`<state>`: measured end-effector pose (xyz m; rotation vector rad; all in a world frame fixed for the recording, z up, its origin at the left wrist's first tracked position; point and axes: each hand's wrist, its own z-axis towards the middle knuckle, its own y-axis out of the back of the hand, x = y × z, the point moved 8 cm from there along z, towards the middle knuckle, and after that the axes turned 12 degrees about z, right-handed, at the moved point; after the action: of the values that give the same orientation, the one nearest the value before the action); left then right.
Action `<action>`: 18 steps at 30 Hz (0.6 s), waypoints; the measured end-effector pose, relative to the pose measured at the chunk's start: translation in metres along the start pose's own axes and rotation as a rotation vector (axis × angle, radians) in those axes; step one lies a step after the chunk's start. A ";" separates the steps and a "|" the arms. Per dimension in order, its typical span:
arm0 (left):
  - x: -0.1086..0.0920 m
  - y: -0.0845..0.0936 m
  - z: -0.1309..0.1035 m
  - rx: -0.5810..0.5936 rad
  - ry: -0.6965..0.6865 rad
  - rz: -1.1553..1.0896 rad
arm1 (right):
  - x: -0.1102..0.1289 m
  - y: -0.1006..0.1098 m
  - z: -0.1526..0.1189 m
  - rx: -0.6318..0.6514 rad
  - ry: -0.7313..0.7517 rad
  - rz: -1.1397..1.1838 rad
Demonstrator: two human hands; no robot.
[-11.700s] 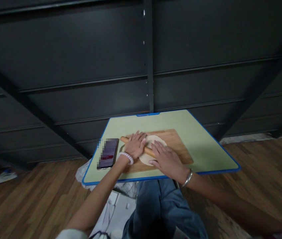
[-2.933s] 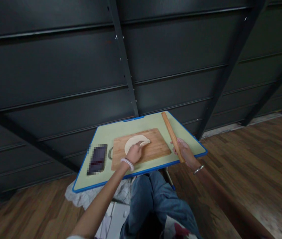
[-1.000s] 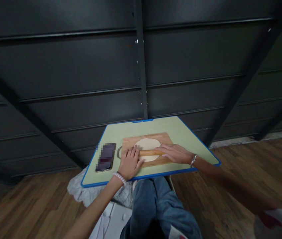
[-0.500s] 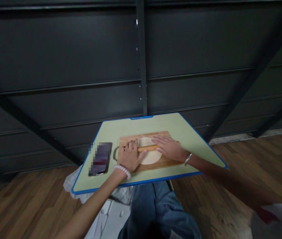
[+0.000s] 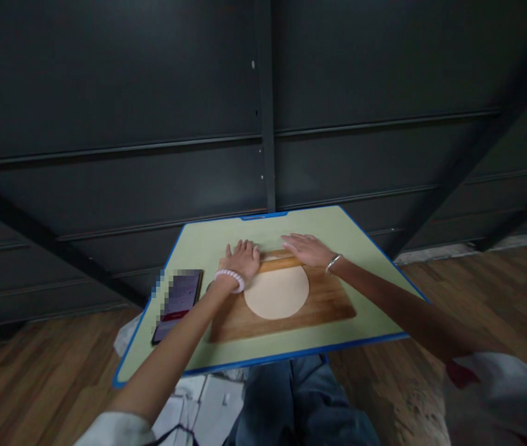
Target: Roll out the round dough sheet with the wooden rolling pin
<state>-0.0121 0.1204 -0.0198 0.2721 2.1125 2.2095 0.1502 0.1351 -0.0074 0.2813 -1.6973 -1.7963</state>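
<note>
A pale round of flattened dough [image 5: 276, 296] lies on a wooden board [image 5: 328, 303]. Across its far part runs a wooden rolling pin [image 5: 276, 265]. My left hand [image 5: 242, 259] rests over the pin's left end, palm down, with its fingers stretched forward. Over the right end lies my right hand [image 5: 310, 249], also flat with its fingers extended. Both palms hide the ends of the pin, and a strip of dough shows beyond it.
The board sits on a small light-green table [image 5: 310, 224] with a blue rim. A phone [image 5: 182, 303], partly pixelated, lies left of the board. Behind stands a dark panelled wall [image 5: 175, 192]. White boxes [image 5: 214, 402] are below, beside my legs [image 5: 286, 396].
Both hands have moved forward with the rolling pin, from the dough's middle to its far part. More of the near dough and board now shows. The camera view has shifted slightly.
</note>
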 end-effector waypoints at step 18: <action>0.006 0.006 0.041 0.003 -0.030 0.022 | -0.036 -0.006 0.033 0.008 -0.226 0.006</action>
<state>-0.0107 0.1614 -0.0115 0.3283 2.1080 2.2001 0.1578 0.1829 -0.0183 0.0778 -1.8569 -1.8760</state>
